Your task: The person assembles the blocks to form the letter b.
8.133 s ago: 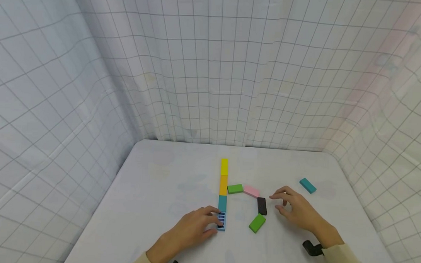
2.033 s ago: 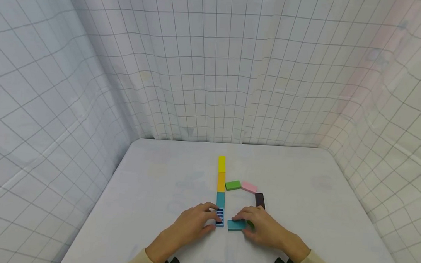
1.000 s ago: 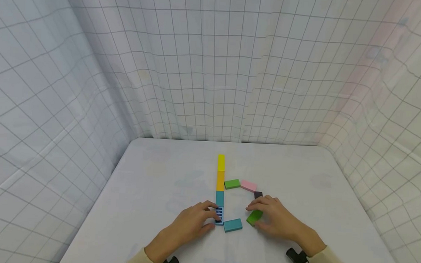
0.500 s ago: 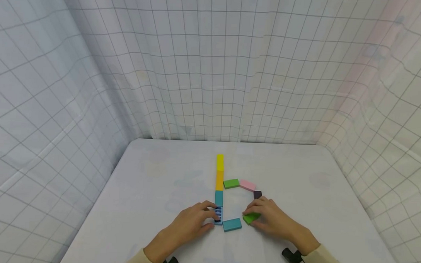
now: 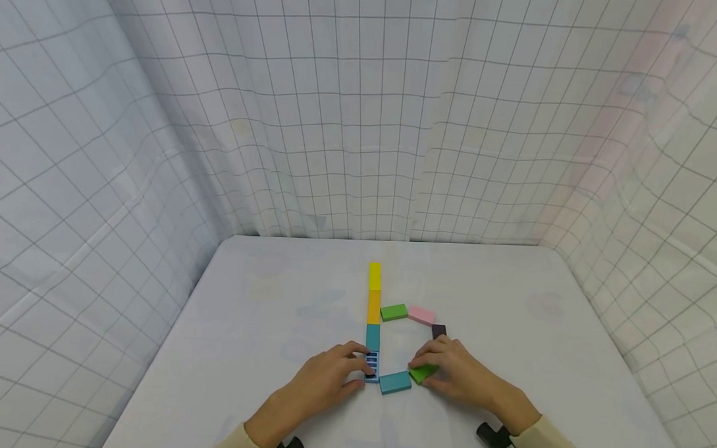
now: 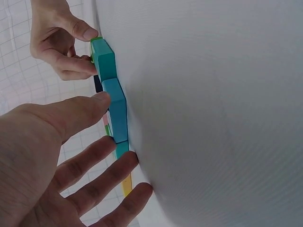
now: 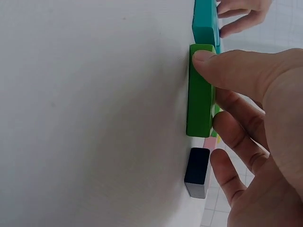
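Note:
My right hand point(image 5: 460, 376) pinches a green block point(image 5: 422, 373) between thumb and fingers on the table. In the right wrist view its end meets, or nearly meets, a teal block point(image 7: 204, 23). My left hand point(image 5: 326, 376) has its fingers spread, fingertips resting on a light-blue block point(image 5: 373, 361) with a recessed top. That block ends a straight column of a teal block point(image 5: 373, 337), an orange-yellow block point(image 5: 374, 307) and a yellow block point(image 5: 375, 276). The slanted teal block point(image 5: 395, 382) stands beside the column's near end.
A second green block point(image 5: 393, 312), a pink block point(image 5: 422, 314) and a black block point(image 5: 439, 331) curve rightward from the column. My right hand partly covers the black one. Grid-patterned white curtains point(image 5: 362, 132) surround the white table point(image 5: 261, 300).
The right hand brought the loose teal block from the far right to the column's near end, released it, then took the green block and slid it left toward the teal one. The left hand stayed.

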Available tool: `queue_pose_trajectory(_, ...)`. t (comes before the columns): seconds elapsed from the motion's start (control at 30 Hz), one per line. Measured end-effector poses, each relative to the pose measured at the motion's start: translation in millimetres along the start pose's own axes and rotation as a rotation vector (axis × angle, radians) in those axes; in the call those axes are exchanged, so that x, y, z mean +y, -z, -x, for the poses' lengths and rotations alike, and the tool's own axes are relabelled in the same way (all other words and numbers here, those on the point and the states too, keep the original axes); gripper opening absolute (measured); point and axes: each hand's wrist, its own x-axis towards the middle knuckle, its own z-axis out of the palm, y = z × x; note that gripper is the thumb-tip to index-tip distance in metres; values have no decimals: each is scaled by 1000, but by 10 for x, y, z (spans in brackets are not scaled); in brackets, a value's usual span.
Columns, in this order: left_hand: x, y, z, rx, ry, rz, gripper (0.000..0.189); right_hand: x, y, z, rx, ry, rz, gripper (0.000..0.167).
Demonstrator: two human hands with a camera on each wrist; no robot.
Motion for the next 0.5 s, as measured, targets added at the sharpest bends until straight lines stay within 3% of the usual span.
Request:
queue_pose_trajectory(0.13,-3,-5,1,-1,0,4,22,19,30,16,31,-21,-12,38)
queue_pose_trajectory(0.37,-11,-21,9,5,-12,12,22,142,142,59,251,-18,26,39)
queue_pose_trajectory(0.5,-15,-22,5,9,-12,15,22,242,188,57,310,-29,12,41)
